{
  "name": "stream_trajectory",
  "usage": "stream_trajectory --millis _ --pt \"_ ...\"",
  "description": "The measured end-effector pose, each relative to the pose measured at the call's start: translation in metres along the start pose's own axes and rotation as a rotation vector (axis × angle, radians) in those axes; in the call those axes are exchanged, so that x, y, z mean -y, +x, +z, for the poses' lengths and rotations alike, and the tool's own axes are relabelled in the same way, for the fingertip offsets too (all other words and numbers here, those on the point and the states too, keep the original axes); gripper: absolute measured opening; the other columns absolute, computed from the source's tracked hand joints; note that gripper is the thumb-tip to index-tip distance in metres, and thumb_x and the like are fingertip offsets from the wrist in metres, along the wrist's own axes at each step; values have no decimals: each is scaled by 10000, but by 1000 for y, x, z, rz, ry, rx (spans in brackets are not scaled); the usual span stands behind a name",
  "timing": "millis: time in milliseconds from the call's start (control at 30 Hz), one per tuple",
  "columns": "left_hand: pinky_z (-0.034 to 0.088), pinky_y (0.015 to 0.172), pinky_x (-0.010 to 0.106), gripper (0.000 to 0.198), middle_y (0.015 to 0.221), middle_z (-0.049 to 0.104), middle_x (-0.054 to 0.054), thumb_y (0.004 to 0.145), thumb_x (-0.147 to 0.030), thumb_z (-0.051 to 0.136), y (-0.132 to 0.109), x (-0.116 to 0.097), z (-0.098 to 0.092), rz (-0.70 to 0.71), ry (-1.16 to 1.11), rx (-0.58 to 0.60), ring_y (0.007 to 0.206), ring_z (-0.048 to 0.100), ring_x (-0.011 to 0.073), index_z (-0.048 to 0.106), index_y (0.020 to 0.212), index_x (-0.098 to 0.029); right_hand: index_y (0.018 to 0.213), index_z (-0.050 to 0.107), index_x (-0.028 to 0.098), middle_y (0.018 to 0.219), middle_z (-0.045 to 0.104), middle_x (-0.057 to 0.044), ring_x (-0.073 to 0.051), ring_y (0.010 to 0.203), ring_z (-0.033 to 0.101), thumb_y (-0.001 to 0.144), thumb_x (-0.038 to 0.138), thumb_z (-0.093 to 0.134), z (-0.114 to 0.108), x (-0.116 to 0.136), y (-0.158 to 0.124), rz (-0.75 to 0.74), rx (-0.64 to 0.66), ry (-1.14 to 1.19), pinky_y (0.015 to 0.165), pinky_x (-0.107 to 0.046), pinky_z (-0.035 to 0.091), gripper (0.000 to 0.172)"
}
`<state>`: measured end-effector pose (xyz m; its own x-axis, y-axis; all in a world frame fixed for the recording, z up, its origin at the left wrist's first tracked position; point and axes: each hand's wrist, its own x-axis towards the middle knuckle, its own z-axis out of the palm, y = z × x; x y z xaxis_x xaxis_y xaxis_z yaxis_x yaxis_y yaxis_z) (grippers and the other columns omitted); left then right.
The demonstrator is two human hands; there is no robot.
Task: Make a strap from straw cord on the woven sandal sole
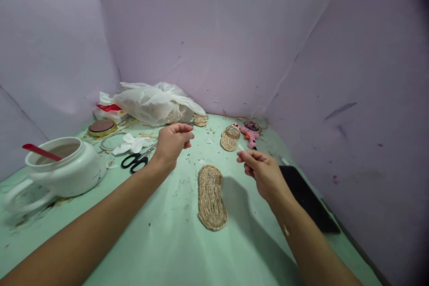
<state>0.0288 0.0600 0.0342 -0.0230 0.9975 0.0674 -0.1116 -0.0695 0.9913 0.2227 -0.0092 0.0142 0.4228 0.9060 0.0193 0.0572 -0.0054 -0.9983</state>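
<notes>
A woven jute sole (211, 197) lies flat on the pale green table (161, 241), between my two arms. My left hand (173, 140) hovers above the table with its fingers curled in a loose pinch; what it holds, if anything, I cannot make out. My right hand (260, 169) is raised to the right of the sole, fingers pinched around something small and whitish at the fingertips. Both hands are apart from the sole.
Black scissors (136, 160) and crumpled white tissue (131, 144) lie left of my left hand. A white pot with a red spoon (63, 167) stands at far left. A plastic bag (156, 103), small jute sandal (229, 138), pink glue gun (250, 134) and black phone (308, 199) are around.
</notes>
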Motion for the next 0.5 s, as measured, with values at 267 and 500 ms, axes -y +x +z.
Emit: stream_trajectory --millis 267,500 --pt "413 532 221 73 594 568 -13 632 -182 592 -4 16 16 127 340 237 517 496 85 606 687 -135 733 669 137 631 663 -22 -78 452 514 507 283 726 24 -12 11 86 120 117 496 -236 414 275" --pt "431 604 243 164 697 637 20 653 -263 625 -9 28 29 116 440 513 629 540 119 650 764 -145 774 617 119 498 606 21 -66 405 496 494 302 779 32 -24 5 215 202 166 426 -188 377 371"
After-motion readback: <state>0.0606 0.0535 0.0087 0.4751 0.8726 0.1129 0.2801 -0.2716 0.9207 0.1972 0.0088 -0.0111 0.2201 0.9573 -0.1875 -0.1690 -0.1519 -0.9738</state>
